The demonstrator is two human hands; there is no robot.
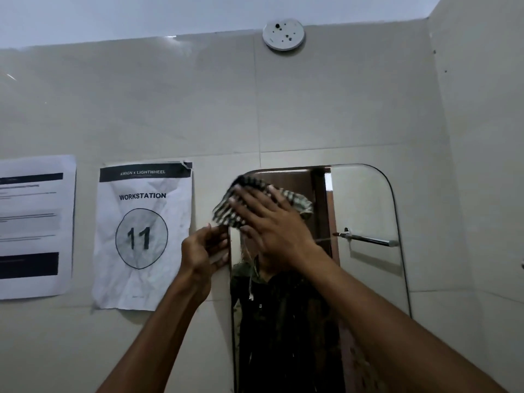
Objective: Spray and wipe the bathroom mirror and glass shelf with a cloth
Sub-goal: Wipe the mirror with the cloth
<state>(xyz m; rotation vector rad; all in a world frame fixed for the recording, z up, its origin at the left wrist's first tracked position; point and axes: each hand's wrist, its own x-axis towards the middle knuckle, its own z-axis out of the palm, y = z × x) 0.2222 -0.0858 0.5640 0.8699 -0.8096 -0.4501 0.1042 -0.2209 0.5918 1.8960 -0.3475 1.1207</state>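
Observation:
A rounded frameless mirror (pixel 365 211) hangs on the tiled wall at centre right. My right hand (pixel 269 219) lies flat with fingers spread, pressing a black-and-white checked cloth (pixel 235 211) against the mirror's upper left part. My left hand (pixel 204 251) grips the mirror's left edge, fingers curled around it. The mirror reflects a person's dark clothing and a metal rail. No spray bottle or glass shelf is in view.
Two paper sheets are taped to the wall left of the mirror: a "WORKSTATION 11" sign (pixel 143 236) and a text sheet (pixel 34 225). A round white fixture (pixel 283 34) sits at the top of the wall. A side wall (pixel 487 165) closes in on the right.

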